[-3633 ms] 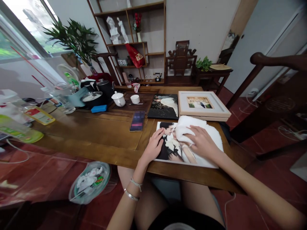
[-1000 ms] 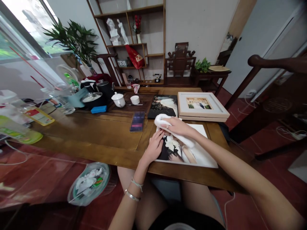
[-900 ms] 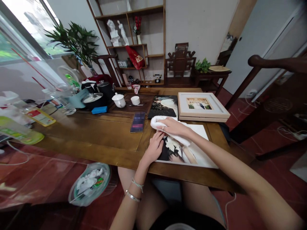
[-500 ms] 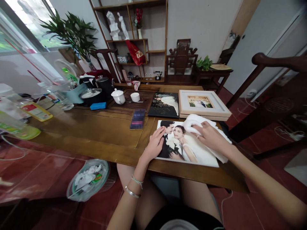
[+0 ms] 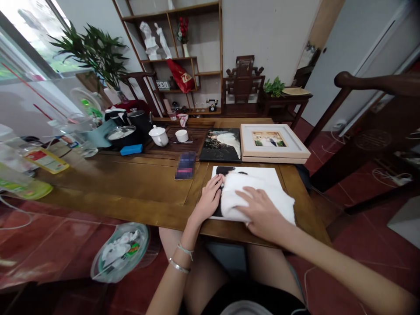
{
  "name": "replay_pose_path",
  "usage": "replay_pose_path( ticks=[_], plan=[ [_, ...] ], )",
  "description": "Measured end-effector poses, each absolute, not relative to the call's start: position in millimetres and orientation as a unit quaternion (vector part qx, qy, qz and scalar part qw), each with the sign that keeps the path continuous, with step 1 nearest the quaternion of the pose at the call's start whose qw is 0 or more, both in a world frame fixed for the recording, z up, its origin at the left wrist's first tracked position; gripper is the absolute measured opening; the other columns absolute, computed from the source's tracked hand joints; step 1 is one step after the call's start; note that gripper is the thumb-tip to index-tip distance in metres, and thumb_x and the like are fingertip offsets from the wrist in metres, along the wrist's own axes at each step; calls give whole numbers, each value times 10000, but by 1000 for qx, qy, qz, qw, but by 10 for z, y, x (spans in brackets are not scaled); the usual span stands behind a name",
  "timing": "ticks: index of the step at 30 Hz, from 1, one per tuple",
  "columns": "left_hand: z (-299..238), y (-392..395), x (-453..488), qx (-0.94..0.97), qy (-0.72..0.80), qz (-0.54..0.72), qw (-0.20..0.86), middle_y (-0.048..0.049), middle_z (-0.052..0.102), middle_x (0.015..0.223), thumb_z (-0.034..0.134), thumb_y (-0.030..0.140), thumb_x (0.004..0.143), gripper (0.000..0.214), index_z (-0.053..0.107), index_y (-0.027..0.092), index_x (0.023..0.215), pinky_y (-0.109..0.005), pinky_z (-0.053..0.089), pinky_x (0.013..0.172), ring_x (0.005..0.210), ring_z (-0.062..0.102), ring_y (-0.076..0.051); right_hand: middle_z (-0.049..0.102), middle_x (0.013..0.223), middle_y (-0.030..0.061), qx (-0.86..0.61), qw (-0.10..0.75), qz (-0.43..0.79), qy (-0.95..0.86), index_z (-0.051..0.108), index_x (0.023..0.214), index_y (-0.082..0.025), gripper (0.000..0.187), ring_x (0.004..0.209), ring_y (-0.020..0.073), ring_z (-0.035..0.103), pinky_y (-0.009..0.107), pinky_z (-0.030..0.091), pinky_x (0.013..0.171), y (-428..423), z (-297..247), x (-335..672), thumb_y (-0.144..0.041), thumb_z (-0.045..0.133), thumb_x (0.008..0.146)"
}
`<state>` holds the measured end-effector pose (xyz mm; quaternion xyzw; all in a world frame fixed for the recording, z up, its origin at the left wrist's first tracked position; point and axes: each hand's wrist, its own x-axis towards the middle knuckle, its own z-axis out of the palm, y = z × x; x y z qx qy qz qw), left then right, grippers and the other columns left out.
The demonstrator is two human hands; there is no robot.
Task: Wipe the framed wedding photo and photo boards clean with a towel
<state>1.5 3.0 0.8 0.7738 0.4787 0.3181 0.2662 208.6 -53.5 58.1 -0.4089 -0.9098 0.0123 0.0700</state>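
Note:
A wedding photo panel [image 5: 272,174] lies flat near the table's front edge. It shows a couple, now mostly covered. My left hand [image 5: 211,197] rests on its left side, fingers stretched out and nothing held. In my right hand [image 5: 262,212] is a white towel [image 5: 236,186], bunched and pressed down over the middle and right of the panel. The fingers bend over the cloth, and the palm side is hidden. Just beyond the panel lies a dark photo panel [image 5: 218,144] with a figure in a white dress.
Stacked pale frames [image 5: 275,153] lie at the back right of the wooden table [image 5: 147,192]. A phone [image 5: 185,165] is left of the panel. A lidded white teapot [image 5: 159,135], a cup [image 5: 181,135] and a blue sponge [image 5: 131,149] are farther back. A lined bin [image 5: 144,245] stands below.
My right hand has swept the towel leftward and toward me, from the panel's upper right over its middle, covering the faces. My left hand stays on the left side.

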Motion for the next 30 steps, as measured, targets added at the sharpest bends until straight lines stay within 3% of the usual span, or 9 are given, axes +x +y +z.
replay_pose_path(
  ticks=[4,9,13,17,21,25,30],
  plan=[
    [27,9,41,777,480,320,251,-76,373,1496,326,215,951,458,396,237,1403,-471,217,1148,1402,283,-203,374,1475,87,-437,95,10,-895,617,1193,-290,502,1379,390,197,708,100,1026,-62,511,2601,-126,557,723],
    [42,5,36,779,484,310,252,-82,366,1498,320,212,949,462,393,226,1406,-469,214,1150,1407,275,-205,384,1474,94,-384,87,28,-919,655,1133,-242,521,1403,376,150,660,101,1074,-220,464,2553,-68,538,656],
    [55,2,26,784,479,298,259,-85,347,1510,329,220,948,467,385,235,1411,-488,201,1148,1418,251,-217,281,1532,44,-279,72,80,-954,666,1086,-274,519,1418,376,54,644,34,1096,-636,478,2346,-94,579,608],
    [55,1,26,780,483,302,260,-81,352,1508,327,217,948,462,394,234,1404,-492,202,1149,1415,260,-216,362,1493,49,-307,85,69,-945,650,1124,-274,536,1410,325,172,602,117,1109,-484,467,2470,-94,562,627],
    [59,-4,36,779,483,311,251,-88,372,1496,322,205,947,457,405,211,1397,-478,217,1149,1406,278,-204,456,1426,84,-409,126,6,-904,649,1132,-258,495,1383,329,258,640,178,1071,-9,426,2742,-85,522,686],
    [73,-10,43,778,486,308,253,-89,367,1499,319,204,948,458,402,212,1398,-482,219,1147,1408,275,-205,458,1419,111,-446,114,-19,-887,656,1116,-225,486,1381,361,245,661,167,1065,-8,428,2716,-67,514,679],
    [68,-4,34,779,483,304,260,-81,356,1505,339,211,943,467,391,243,1406,-488,208,1145,1413,264,-215,367,1486,86,-327,83,57,-940,684,1024,-248,418,1407,381,128,661,57,1089,-630,471,2328,-111,583,643]
  ],
)
